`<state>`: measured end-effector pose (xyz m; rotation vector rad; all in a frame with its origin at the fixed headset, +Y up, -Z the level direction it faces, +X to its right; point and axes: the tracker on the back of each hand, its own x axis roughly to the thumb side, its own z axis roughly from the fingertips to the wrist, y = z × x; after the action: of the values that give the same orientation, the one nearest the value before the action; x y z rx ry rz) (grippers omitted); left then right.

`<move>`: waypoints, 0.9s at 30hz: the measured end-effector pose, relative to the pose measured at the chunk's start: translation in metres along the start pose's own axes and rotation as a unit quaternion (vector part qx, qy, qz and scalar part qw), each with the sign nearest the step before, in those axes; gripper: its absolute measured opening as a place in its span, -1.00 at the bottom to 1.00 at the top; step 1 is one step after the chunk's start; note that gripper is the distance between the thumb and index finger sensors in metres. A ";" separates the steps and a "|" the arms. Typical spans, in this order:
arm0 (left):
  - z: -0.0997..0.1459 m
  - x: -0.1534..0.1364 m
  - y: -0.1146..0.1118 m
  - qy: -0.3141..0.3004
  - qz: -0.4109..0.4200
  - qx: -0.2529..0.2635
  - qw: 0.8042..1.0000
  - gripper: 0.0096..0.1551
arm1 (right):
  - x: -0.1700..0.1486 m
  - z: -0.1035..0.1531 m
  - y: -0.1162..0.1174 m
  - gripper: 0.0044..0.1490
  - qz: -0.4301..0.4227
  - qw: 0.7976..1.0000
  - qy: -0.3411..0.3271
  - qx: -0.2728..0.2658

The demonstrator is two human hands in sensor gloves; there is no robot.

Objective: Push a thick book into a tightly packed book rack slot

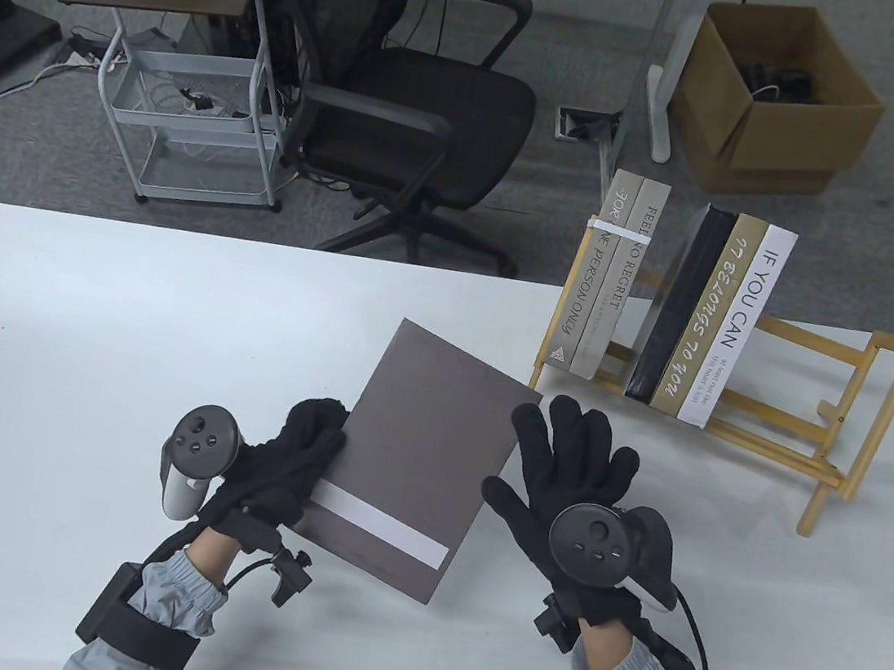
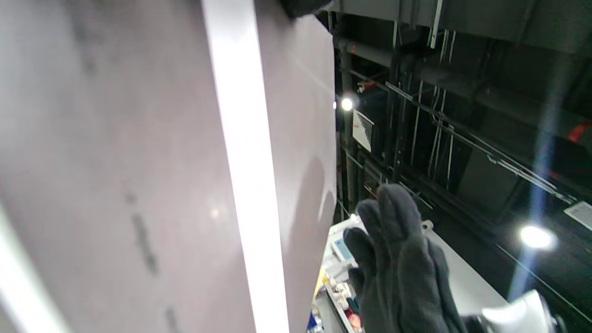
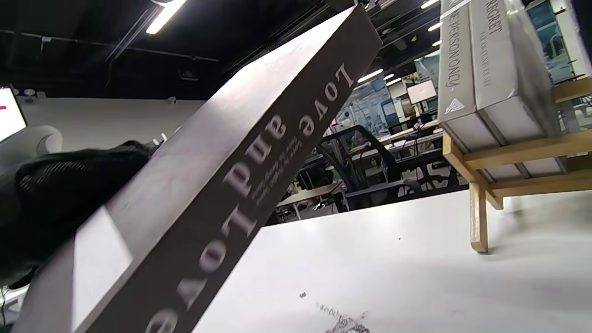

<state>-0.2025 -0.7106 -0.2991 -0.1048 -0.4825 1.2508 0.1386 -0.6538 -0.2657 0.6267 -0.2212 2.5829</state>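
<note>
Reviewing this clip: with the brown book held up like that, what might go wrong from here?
1. Only the left hand holds the brown book, at one edge; the right hand is spread open beside it, so the heavy book may tip out of that grip.
2. The gap in the wooden rack between the banded pair and the black book looks narrow; forcing it could topple those leaning books.

A thick brown book (image 3: 240, 185) slants up across the left, its spine reading "Love and Love", its far end raised above the white counter (image 3: 393, 259). A gloved hand (image 3: 60, 194) grips its left side. At right, two pale books (image 3: 485, 69) stand in a wooden rack (image 3: 481, 185).
</note>
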 end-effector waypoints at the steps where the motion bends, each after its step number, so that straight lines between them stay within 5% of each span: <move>1: 0.001 0.000 -0.003 -0.002 0.001 -0.004 1.000 -0.46 | -0.002 0.000 -0.002 0.03 -0.004 1.000 0.004 -0.004; 7: 0.003 0.005 -0.015 -0.028 0.009 -0.034 0.999 -0.46 | -0.020 0.005 -0.013 0.04 -0.052 0.997 0.030 -0.054; 15: 0.004 0.013 -0.021 -0.049 0.010 -0.046 0.998 -0.47 | -0.043 0.006 -0.010 -0.02 -0.208 0.977 0.030 -0.035; 21: 0.002 0.016 -0.020 -0.046 0.020 -0.043 0.998 -0.49 | -0.050 0.005 -0.011 -0.24 -0.251 0.966 0.015 -0.062; 27: 0.001 0.019 -0.020 -0.042 0.029 -0.039 0.998 -0.52 | -0.047 0.009 -0.019 -0.25 -0.262 0.961 0.006 -0.089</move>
<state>-0.1808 -0.6998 -0.2859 -0.1327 -0.6057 1.2962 0.1887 -0.6585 -0.2788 0.5184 -0.2435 2.0310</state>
